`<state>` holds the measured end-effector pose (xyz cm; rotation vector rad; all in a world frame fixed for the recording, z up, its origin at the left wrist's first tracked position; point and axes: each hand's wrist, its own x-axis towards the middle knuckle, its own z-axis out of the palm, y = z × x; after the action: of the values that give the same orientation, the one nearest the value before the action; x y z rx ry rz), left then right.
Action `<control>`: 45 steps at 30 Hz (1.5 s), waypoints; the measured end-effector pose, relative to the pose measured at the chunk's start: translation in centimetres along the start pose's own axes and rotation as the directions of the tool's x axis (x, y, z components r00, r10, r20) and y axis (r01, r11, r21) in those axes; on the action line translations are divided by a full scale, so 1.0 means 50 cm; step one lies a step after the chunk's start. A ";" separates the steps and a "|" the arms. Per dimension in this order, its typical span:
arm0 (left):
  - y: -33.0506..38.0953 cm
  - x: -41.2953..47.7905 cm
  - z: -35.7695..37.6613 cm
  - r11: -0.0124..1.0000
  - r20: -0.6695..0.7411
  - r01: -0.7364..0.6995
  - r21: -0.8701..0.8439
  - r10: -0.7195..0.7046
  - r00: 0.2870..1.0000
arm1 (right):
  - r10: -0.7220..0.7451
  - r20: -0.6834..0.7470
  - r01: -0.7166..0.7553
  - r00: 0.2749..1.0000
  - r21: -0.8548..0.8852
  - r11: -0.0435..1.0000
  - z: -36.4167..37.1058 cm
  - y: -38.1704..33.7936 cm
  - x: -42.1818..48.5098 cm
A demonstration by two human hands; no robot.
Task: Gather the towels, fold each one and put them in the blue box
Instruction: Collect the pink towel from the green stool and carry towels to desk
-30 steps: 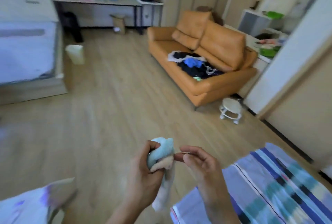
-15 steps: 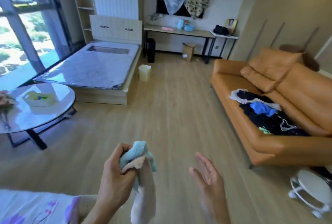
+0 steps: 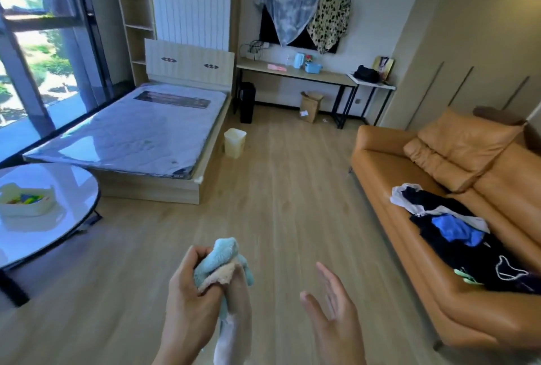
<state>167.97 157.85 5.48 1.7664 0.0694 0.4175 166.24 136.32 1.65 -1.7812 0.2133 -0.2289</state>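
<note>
Left hand [image 3: 190,303] grips bunched towels [image 3: 224,259].
It curls tight round them; their tails hang below it, cut off by the frame. Right hand [image 3: 333,315], just beside, is spread flat, holding nothing.

Left hand [image 3: 190,300] is held low at centre, forearm entering from the bottom edge, fingers and thumb curled tightly round a bunch of towels [image 3: 224,259]. Right hand [image 3: 336,315] stands apart to its right, holding nothing, palm turned toward the left hand, fingers straight, slightly spread, pointing upward.
</note>
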 end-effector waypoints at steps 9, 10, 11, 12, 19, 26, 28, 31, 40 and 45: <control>-0.052 0.367 0.109 0.999 0.072 -0.028 -0.027 0.030 0.997 | 0.042 -0.075 -0.043 0.996 -0.013 0.999 0.095 -0.026 0.335; -0.058 0.409 0.127 0.999 0.072 -0.032 -0.030 0.034 0.997 | 0.056 -0.086 -0.056 0.995 0.006 0.998 0.106 -0.022 0.378; -0.066 0.448 0.144 0.999 0.067 -0.036 -0.035 0.038 0.997 | 0.066 -0.093 -0.064 0.993 0.020 0.998 0.117 -0.019 0.418; -0.074 0.488 0.162 0.999 0.061 -0.030 -0.035 0.032 0.998 | 0.071 -0.102 -0.068 0.992 0.026 0.997 0.129 -0.015 0.459; -0.111 0.801 0.313 0.999 0.076 -0.038 -0.022 0.039 0.996 | 0.014 -0.110 -0.003 0.994 0.101 0.995 0.202 -0.001 0.819; -0.107 1.142 0.442 0.998 0.070 -0.065 0.018 0.063 0.996 | -0.003 -0.120 0.017 0.993 0.117 0.993 0.271 -0.075 1.202; -0.113 1.238 0.484 0.997 0.062 -0.068 0.024 0.067 0.996 | -0.008 -0.110 0.021 0.994 0.114 0.993 0.290 -0.084 1.304; -0.123 1.378 0.547 0.998 0.056 -0.068 0.012 0.067 0.996 | 0.007 -0.079 0.002 0.997 0.108 0.994 0.312 -0.106 1.446; -0.200 1.829 0.768 0.991 0.091 -0.104 -0.084 0.111 0.990 | -0.019 -0.125 0.031 0.992 0.097 0.995 0.403 -0.121 1.907; -0.229 2.076 0.879 0.992 0.188 -0.084 -0.098 0.101 0.977 | -0.011 -0.188 0.027 0.982 0.084 0.996 0.449 -0.146 2.170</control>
<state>280.64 147.57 11.77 1.7179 -0.1680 0.3096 276.89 130.08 8.22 -1.6770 0.3166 -0.4152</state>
